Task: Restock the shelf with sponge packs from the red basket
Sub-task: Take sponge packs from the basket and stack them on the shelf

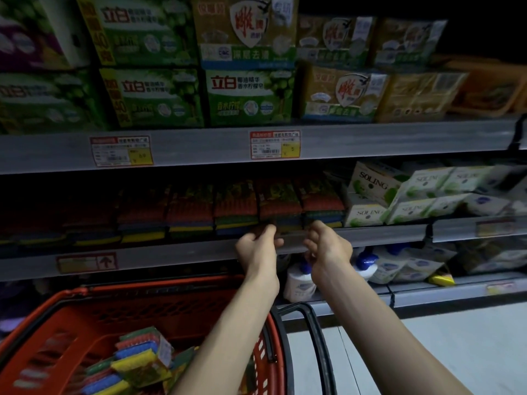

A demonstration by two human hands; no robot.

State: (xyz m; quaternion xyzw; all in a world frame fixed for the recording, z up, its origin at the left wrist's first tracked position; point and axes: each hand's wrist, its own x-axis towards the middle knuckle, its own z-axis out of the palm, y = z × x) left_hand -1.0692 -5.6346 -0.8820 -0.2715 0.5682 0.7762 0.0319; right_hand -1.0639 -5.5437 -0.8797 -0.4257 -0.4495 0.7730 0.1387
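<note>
Curled the fingers (269,230) of the left hand (256,248) up around the lower edge of a sponge pack (281,205), pinching it upright in the row on the middle shelf (171,253), two packs short of the white SOLING boxes (368,195). Held the right hand (328,245) just beside at the shelf lip, below the neighbouring pack, fingers bent under, and could not tell in the dim light whether gripping anything. Had more sponge packs (137,363) lying heaped in the red basket (71,332) below, beside the left forearm.
</note>
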